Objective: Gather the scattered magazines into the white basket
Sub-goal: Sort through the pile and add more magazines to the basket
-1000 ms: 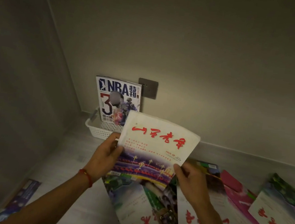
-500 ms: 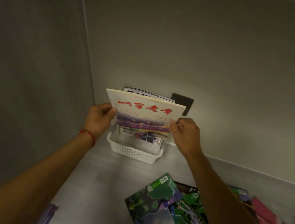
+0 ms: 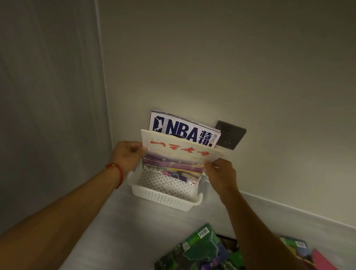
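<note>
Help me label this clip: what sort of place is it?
Probably a room corner at home: plain painted walls, a dark wall socket, and glossy magazines scattered on the pale grey floor near a white perforated plastic basket.

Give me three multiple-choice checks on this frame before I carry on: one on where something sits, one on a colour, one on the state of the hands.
1. Where does the NBA magazine stand?
A. upright in the white basket, against the wall
B. flat on the floor
C. in the left hand

2. What colour is the band on the left wrist?
A. blue
B. red
C. white

3. What is happening with the magazine with red lettering?
A. it lies loose on the floor
B. one hand holds it
C. both hands grip its side edges above the basket

Answers: 1 A, it rises from the basket behind the held one. 2 B, the wristband shows red. 3 C, the left hand and right hand each pinch an edge.
</note>
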Demonstrator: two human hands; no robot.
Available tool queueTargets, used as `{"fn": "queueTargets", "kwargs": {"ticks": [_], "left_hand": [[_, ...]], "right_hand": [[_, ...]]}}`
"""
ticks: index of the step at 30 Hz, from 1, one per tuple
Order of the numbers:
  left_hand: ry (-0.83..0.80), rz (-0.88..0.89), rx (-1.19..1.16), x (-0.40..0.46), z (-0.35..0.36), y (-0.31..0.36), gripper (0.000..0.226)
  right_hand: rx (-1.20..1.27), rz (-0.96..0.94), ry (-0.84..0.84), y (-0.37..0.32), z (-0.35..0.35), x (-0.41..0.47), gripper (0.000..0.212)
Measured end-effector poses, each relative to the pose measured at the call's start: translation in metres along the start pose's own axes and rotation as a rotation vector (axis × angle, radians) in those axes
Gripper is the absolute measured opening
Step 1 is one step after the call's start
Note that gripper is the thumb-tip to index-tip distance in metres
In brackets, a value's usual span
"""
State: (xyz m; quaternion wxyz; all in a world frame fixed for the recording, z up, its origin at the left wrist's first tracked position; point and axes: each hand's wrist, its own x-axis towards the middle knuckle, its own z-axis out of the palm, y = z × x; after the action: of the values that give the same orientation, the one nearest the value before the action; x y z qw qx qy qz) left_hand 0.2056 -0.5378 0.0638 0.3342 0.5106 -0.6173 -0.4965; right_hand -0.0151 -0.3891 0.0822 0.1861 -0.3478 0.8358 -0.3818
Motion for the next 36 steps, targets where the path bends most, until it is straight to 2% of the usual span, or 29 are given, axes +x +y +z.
{"fn": "queueTargets", "kwargs": {"ticks": [2,7,10,14,16,18,20,24,27,30,33,36], "left_hand": [[-0.002,-0.034,0.008,0.005,0.006,-0.005,0.018],[0.033,-0.078,-0.021,0.008,0.019,-0.013,0.02],[0.018,-0.078,-0.046,0.007,0.021,-0.009,0.02],[-0.014,-0.142,-0.112,0.002,0.023,0.003,0.052],[-0.089,-0.138,-0.119,-0.006,0.023,0.003,0.054],[-0.154,-0.108,-0.121,-0.014,0.026,0.003,0.039],[-0.194,-0.067,-0.099,-0.022,0.029,0.003,0.035],[-0.165,-0.021,-0.086,-0.043,0.042,0.015,0.049],[-0.177,-0.041,-0.067,-0.06,0.063,0.034,0.056],[-0.331,0.014,0.113,-0.079,0.088,0.052,0.053],[-0.467,0.037,0.184,-0.119,0.124,0.058,0.047],[-0.485,0.075,0.212,-0.175,0.172,0.043,0.043]], "right_hand": [[0.037,0.049,-0.027,0.004,0.005,0.0,0.025],[0.267,0.119,-0.11,0.008,0.014,-0.006,0.037],[0.475,0.136,-0.187,0.006,0.014,-0.009,0.037],[0.579,0.148,-0.273,0.007,0.005,-0.02,0.027],[0.541,0.166,-0.282,0.016,-0.004,-0.031,0.027],[0.448,0.186,-0.294,0.031,-0.014,-0.044,0.034],[0.414,0.236,-0.266,0.05,-0.028,-0.061,0.039],[0.355,0.287,-0.213,0.101,-0.061,-0.105,0.027],[0.159,0.151,-0.15,0.149,-0.089,-0.142,0.022],[0.064,0.116,-0.126,0.192,-0.114,-0.168,0.016],[-0.056,0.207,-0.008,0.241,-0.146,-0.19,0.019],[-0.15,0.34,0.067,0.289,-0.181,-0.213,0.03]]}}
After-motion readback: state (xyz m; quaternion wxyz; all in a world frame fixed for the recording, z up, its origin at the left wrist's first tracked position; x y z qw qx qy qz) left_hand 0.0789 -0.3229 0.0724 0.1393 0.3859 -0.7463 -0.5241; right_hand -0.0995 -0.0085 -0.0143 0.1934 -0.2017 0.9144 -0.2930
